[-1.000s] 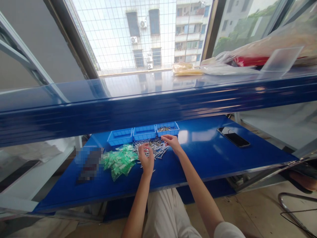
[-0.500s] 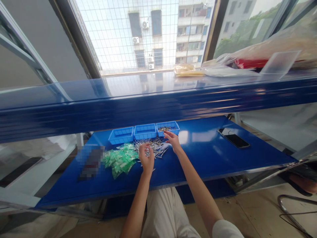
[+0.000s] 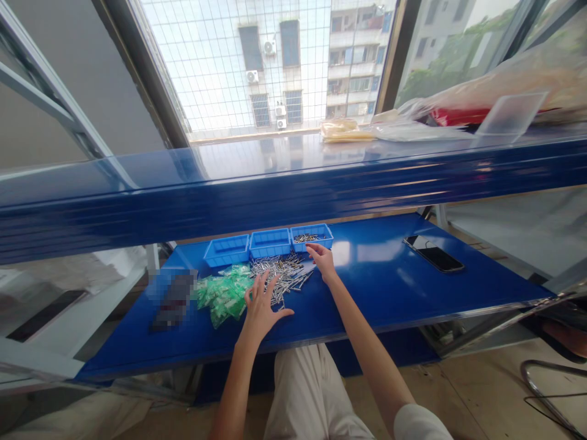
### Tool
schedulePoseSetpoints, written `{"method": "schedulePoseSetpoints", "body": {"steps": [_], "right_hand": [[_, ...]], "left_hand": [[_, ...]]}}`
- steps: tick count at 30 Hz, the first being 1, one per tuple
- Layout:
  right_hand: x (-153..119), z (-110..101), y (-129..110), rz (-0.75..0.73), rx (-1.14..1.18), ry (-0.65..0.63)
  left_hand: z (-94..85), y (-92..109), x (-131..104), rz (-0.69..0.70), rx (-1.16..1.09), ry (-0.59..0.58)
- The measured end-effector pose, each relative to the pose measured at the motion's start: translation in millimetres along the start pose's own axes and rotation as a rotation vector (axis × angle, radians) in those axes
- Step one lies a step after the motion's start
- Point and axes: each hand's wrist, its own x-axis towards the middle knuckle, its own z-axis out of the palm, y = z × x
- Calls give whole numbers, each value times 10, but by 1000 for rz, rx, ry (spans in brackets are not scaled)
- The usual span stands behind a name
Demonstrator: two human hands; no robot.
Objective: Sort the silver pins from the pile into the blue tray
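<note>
Fingers spread, my left hand (image 3: 262, 310) is over the near edge of a pile of metal screw-like pieces (image 3: 287, 274), holding nothing. Green plastic bags (image 3: 223, 294) lie in a heap just left of the pile. My right hand (image 3: 322, 259) is at the front of the right blue bin (image 3: 326, 234), its fingertips close together; whether something small is between them is too small to tell. That bin holds small dark and metallic pieces (image 3: 306, 238). The middle blue bin (image 3: 269, 249) and the left blue bin (image 3: 226, 256) show bare insides.
A phone (image 3: 433, 253) lies on the right of the blue table (image 3: 380, 293). At the left is a pixelated dark item (image 3: 174, 300). A blue shelf (image 3: 284, 198) crosses above the bins, bearing plastic bags and a clear box (image 3: 511, 115). Another dark flat object (image 3: 46, 315) lies far left.
My left hand has moved left and toward the table's front edge, and its fingers have spread wide. My right hand has barely moved.
</note>
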Motion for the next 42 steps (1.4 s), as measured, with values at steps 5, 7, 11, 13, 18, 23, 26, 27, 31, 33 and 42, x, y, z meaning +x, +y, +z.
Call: {"method": "schedulePoseSetpoints", "body": {"steps": [5, 7, 11, 13, 18, 23, 26, 27, 31, 33, 42], "right_hand": [[-9, 2, 30, -66, -133, -23], [-20, -1, 41, -120, -261, -15], [-66, -25, 40, -188, -589, 24], [-86, -36, 33, -181, -676, 17], [-91, -30, 52, -183, -740, -52], [-75, -35, 87, -178, -740, -79], [-79, -46, 74, -184, -704, -108], [-82, -49, 65, -184, -691, -120], [-91, -58, 32, -166, -659, -168], [-90, -64, 30, -156, -656, -185], [-69, -68, 80, -163, -750, -190]], "left_hand": [[150, -79, 79, -45, 95, 75], [190, -68, 113, -48, 123, 113], [215, -3, 152, -3, 125, 156], [198, 43, 160, 33, 98, 161], [156, 197, 217, 102, -26, 162], [234, 411, 346, 187, -115, 100], [299, 510, 398, 245, -151, 5], [319, 525, 406, 249, -158, -11], [367, 493, 409, 193, -151, 26], [367, 458, 399, 136, -129, 79], [348, 439, 375, -37, -53, 204]]}}
